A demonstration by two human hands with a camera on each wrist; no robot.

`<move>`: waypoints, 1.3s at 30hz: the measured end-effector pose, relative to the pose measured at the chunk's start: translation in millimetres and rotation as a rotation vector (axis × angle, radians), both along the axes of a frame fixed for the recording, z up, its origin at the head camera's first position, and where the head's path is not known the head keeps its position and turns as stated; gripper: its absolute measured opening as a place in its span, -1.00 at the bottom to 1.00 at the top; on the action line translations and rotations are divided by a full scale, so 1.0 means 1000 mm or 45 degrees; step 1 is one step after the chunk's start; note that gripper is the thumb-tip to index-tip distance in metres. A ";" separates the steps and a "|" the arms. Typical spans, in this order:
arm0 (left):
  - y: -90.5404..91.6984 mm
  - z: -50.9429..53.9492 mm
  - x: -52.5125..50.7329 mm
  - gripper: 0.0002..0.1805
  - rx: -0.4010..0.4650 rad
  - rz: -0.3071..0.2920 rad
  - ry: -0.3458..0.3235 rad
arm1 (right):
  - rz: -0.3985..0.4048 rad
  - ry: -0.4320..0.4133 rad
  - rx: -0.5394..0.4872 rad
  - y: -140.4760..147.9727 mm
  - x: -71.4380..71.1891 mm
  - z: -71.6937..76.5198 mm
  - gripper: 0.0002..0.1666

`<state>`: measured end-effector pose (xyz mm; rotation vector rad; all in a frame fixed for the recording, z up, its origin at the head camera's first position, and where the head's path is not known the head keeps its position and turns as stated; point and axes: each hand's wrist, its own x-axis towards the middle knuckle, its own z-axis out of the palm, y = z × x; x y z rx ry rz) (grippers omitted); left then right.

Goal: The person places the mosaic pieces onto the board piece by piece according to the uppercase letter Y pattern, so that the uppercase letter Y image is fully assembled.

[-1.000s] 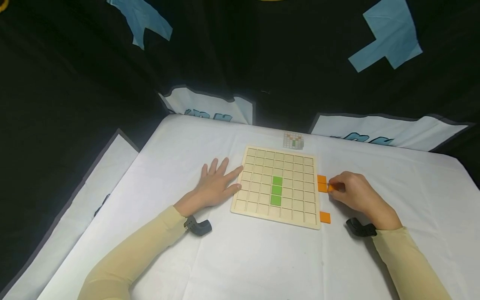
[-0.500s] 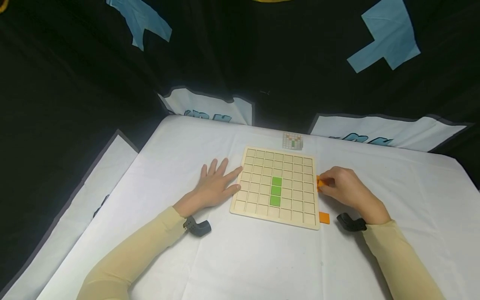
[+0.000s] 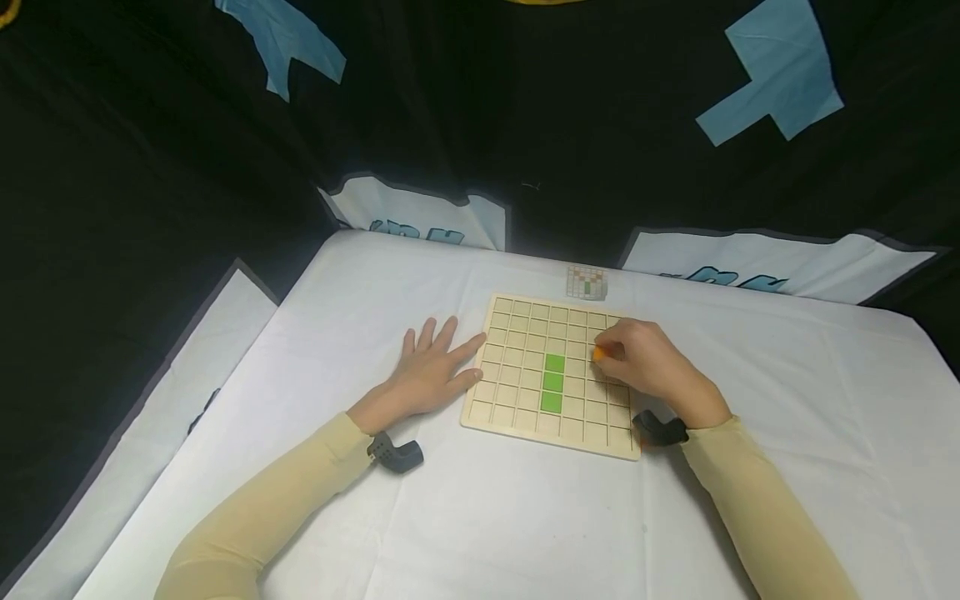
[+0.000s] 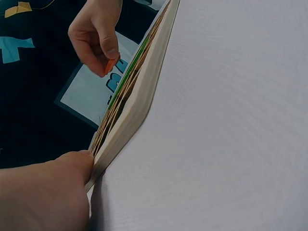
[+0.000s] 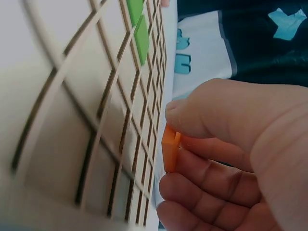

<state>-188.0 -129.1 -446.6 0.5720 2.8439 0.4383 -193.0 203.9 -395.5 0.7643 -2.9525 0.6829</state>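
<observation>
I read the right hand (image 3: 651, 360) as closed in a narrow pinch: thumb and fingers grip an orange tile (image 5: 169, 150) just above the grooved board (image 3: 510, 375). The tile sits at the fingertips, left of the palm. A second piece may be stacked in the same grip; my right-wrist feed does not settle it. The left hand (image 3: 429, 373) lies flat, fingers spread, its thumb and forefinger touching the board's left edge.

Done, in my judgement: three green tiles (image 3: 553, 382) seated in one column, between the hands. Outstanding: the orange tile is not yet in a cell, and an orange sliver (image 3: 648, 447) shows beside the board, under the right wrist camera (image 3: 660, 428). Beyond both hands, I see a small patterned card (image 3: 587, 283).
</observation>
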 end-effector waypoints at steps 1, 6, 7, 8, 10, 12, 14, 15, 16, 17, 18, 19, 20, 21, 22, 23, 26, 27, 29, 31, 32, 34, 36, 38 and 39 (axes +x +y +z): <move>0.000 0.000 0.000 -0.32 0.000 0.000 0.001 | 0.015 0.011 0.001 -0.002 -0.001 0.000 -0.90; 0.001 -0.001 -0.001 -0.32 0.003 -0.003 0.004 | 0.056 0.031 -0.004 -0.012 -0.005 -0.001 -0.89; 0.001 -0.001 -0.001 -0.32 0.004 -0.004 0.005 | 0.055 0.028 -0.005 -0.013 -0.006 -0.001 -0.86; 0.001 -0.001 0.000 -0.32 0.004 -0.004 0.006 | 0.053 0.020 -0.001 -0.015 -0.007 -0.001 -0.85; 0.001 0.000 0.000 -0.32 0.006 -0.005 0.009 | 0.043 0.011 0.009 -0.018 -0.009 -0.002 -0.84; 0.000 0.001 0.000 -0.32 0.008 -0.005 0.008 | 0.041 0.006 0.015 -0.021 -0.011 -0.002 -0.82; 0.000 0.001 0.000 -0.32 0.011 -0.004 0.005 | 0.046 0.001 0.016 -0.024 -0.013 -0.003 -0.83; 0.000 0.002 0.000 -0.32 0.012 -0.005 0.003 | 0.051 -0.001 0.015 -0.025 -0.014 -0.003 -0.84; 0.000 0.002 0.000 -0.32 0.012 -0.004 0.000 | 0.059 -0.004 0.014 -0.027 -0.015 -0.002 -0.86; 0.000 0.002 0.000 -0.32 0.011 -0.002 -0.002 | 0.067 -0.004 0.017 -0.029 -0.016 -0.002 -0.90; 0.000 0.002 0.000 -0.32 0.010 -0.001 -0.002 | 0.079 -0.004 0.017 -0.032 -0.017 -0.002 -0.94; 0.000 0.002 0.000 -0.32 0.008 0.000 -0.003 | 0.091 -0.003 0.012 -0.034 -0.019 -0.001 -0.92; -0.001 0.002 0.000 -0.32 0.006 0.001 -0.003 | 0.101 0.001 0.011 -0.037 -0.020 0.000 -0.89; -0.001 0.001 0.000 -0.32 0.007 0.003 -0.002 | 0.110 0.005 0.007 -0.039 -0.021 0.001 -0.84; -0.001 0.001 -0.001 -0.32 0.006 0.004 -0.001 | 0.119 0.012 0.002 -0.042 -0.022 0.002 -0.80; -0.001 0.001 -0.001 -0.32 0.008 0.005 0.000 | 0.127 0.015 -0.003 -0.045 -0.024 0.002 -0.78; -0.001 0.000 -0.001 -0.32 0.009 0.004 0.003 | 0.133 0.018 -0.021 -0.052 -0.026 0.003 -0.86; -0.001 0.000 -0.001 -0.32 0.009 0.002 0.004 | 0.136 0.014 -0.024 -0.054 -0.026 0.003 -0.88; -0.001 0.000 -0.001 -0.32 0.007 -0.001 0.003 | 0.139 0.004 -0.024 -0.057 -0.027 0.002 -0.93; 0.000 0.000 -0.001 -0.32 0.007 -0.003 0.002 | 0.137 -0.006 -0.026 -0.060 -0.028 0.002 -0.94; 0.000 0.000 0.000 -0.32 0.008 -0.003 0.003 | 0.141 -0.010 -0.025 -0.061 -0.028 0.001 -0.91; 0.000 0.001 0.000 -0.32 0.005 -0.004 0.005 | 0.150 -0.010 -0.015 -0.063 -0.030 0.000 -0.85; -0.001 0.001 0.000 -0.32 0.002 -0.004 0.007 | 0.147 -0.017 -0.013 -0.065 -0.032 -0.002 -0.79; -0.001 0.001 0.001 -0.32 -0.002 -0.004 0.009 | 0.144 -0.029 -0.010 -0.066 -0.034 -0.003 -0.71; -0.001 0.001 0.001 -0.32 -0.004 -0.003 0.008 | 0.143 -0.035 -0.011 -0.067 -0.035 -0.003 -0.68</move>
